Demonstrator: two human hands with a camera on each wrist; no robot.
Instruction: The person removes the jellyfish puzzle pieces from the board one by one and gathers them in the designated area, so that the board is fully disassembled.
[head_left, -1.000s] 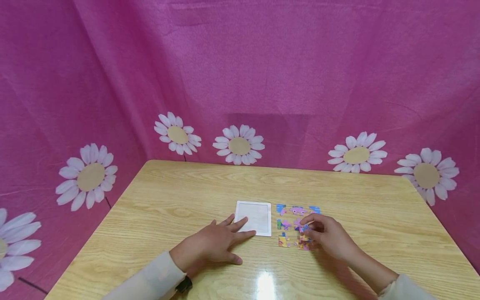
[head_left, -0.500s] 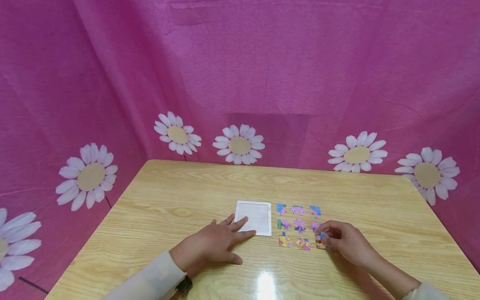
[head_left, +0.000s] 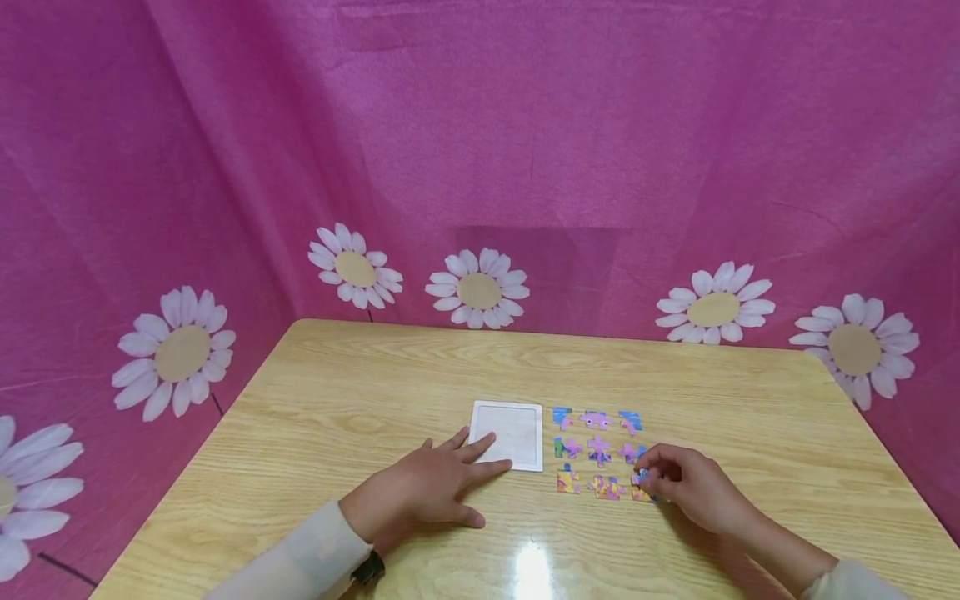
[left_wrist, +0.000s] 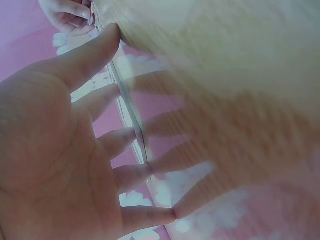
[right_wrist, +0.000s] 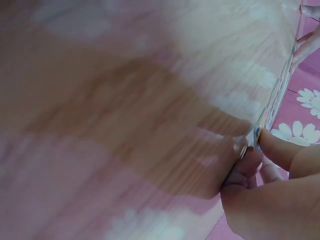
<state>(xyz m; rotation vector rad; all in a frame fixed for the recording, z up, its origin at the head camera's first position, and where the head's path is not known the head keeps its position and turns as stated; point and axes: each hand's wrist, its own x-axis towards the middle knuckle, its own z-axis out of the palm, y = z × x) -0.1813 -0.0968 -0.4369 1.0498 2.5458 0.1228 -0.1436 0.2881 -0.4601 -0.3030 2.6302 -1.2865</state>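
Observation:
My left hand [head_left: 427, 483] lies with fingers spread on the table, its fingertips over the near left part of a square white puzzle tray [head_left: 519, 425]. The left wrist view shows the palm of that hand and its straight fingers touching down. To the right of the tray, several jigsaw pieces [head_left: 598, 450] lie spaced apart in three rows. With thumb and fingers, my right hand [head_left: 693, 485] pinches the jigsaw piece [head_left: 641, 492] at the near right corner, partly hidden by the fingertips. In the right wrist view, this jigsaw piece [right_wrist: 258, 134] shows edge-on at the thumb tip, low over the tabletop.
The wooden table [head_left: 405, 367] reflects a bright light spot near its front. A pink curtain [head_left: 525, 150] with white daisies hangs behind the table and along its left side.
My right hand has moved right from the middle of the rows to the near right corner, setting down the jigsaw piece there beside the others. The left hand has stayed still.

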